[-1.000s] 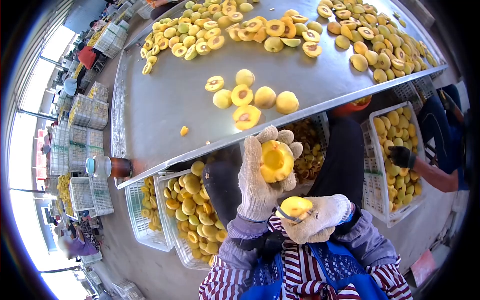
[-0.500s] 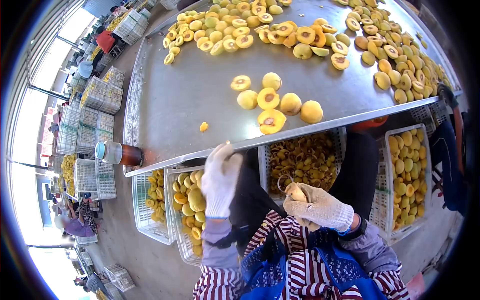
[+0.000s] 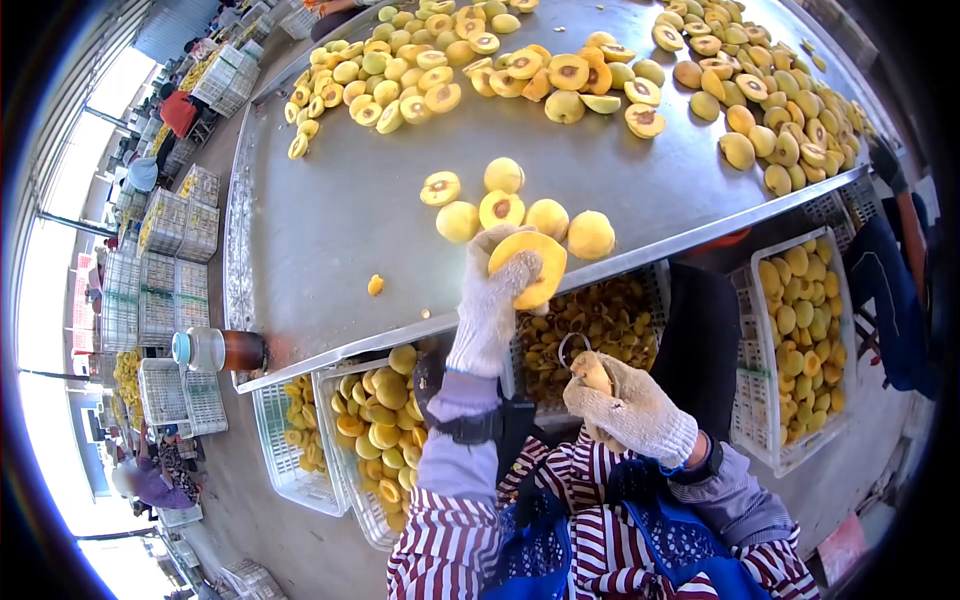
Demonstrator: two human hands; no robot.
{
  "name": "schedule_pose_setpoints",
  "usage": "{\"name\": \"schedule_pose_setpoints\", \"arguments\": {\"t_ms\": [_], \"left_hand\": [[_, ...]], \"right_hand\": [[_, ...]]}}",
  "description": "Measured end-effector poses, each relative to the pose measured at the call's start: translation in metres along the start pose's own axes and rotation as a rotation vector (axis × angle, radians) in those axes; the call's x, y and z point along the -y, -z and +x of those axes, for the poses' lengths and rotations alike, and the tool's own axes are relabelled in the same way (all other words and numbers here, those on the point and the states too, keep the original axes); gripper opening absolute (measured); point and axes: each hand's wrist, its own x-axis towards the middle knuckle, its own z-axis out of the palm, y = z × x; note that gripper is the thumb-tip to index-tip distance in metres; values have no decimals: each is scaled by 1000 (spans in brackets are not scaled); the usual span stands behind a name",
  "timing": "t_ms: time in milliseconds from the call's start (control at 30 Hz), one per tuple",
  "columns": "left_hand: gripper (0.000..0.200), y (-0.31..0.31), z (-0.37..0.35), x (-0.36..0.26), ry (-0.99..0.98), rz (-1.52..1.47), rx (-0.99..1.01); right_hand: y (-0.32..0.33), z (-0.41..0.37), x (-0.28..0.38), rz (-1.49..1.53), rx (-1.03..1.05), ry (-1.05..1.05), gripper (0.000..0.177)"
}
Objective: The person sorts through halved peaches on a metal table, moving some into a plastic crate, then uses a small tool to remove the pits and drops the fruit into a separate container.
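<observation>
My left hand (image 3: pixel 492 290), in a white knitted glove, holds a halved yellow fruit (image 3: pixel 541 264) above the near edge of the metal table (image 3: pixel 330 230). Just beyond it lie several fruits and halves, among them a whole-looking one (image 3: pixel 591 235). Over my lap, my gloved right hand (image 3: pixel 630 400) is closed round a small tool with a wooden-looking handle (image 3: pixel 592 373) and a metal ring (image 3: pixel 574 348) at its end. Beneath the table edge, a crate (image 3: pixel 662 290) of pits and scraps stands between my legs.
Fruit halves (image 3: pixel 430 75) and a larger pile (image 3: pixel 800 120) cover the far table. A bottle (image 3: pixel 220 350) stands at the left corner. Fruit crates (image 3: pixel 335 440) (image 3: pixel 755 400) flank my legs. A co-worker's arm (image 3: pixel 912 235) shows at right; stacked crates (image 3: pixel 160 290) stand left.
My left hand has moved from the table's edge up and right and taken hold of the nearest fruit half. My right hand keeps the tool. The view has shifted slightly.
</observation>
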Motion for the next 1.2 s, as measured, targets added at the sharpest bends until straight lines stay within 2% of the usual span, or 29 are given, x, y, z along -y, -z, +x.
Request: {"name": "schedule_pose_setpoints", "arguments": {"t_ms": [100,133,233,333,400,500,567,600,633,700,733,833,867,967,1000,1033,1067,1200], "left_hand": [[62,-10,-30,5,-64,-326,77],[63,-15,-40,4,-73,-289,69],[52,-25,-61,-1,-111,-285,91],[46,-41,-84,-11,-223,-159,5],[42,-50,-93,-17,-251,-128,-63],[40,-46,-92,-29,-201,76,-12],[43,-48,-94,-32,-173,-126,19],[44,-53,-98,-39,-142,-247,25],[45,-56,-101,-42,-107,-368,35],[51,-45,-103,-35,-75,-248,35],[55,-36,-104,-30,-59,-186,34],[72,-10,-103,-16,73,220,179],[75,-9,-105,-15,184,119,254],[74,-26,-115,-17,106,-319,89],[72,-27,-111,-9,59,-394,70],[71,-29,-110,-10,47,-400,45],[71,-31,-110,-12,37,-404,21],[68,-35,-112,-7,-13,-488,11]], "right_hand": [[0,5,0,-136,-92,26,39],[0,7,0,-152,-97,-1,40],[-1,9,-6,-278,-161,87,37],[-5,2,-8,-314,-161,133,34],[-8,-5,-6,-190,-55,72,33],[-7,-17,1,65,103,-49,29],[-1,-20,5,155,189,-95,27],[-3,-24,15,100,144,-129,25],[-3,-26,17,118,107,-77,25],[-3,-29,18,157,34,21,26],[-2,-29,14,276,-38,57,26],[6,-30,15,268,-129,142,24],[7,-31,15,261,-151,157,25],[2,-35,12,181,-154,126,27],[-3,-34,5,236,-112,116,28],[-5,-34,1,75,-128,71,30],[-6,-31,-6,-50,-133,113,34],[-7,-22,-17,-320,-154,121,45]]}}
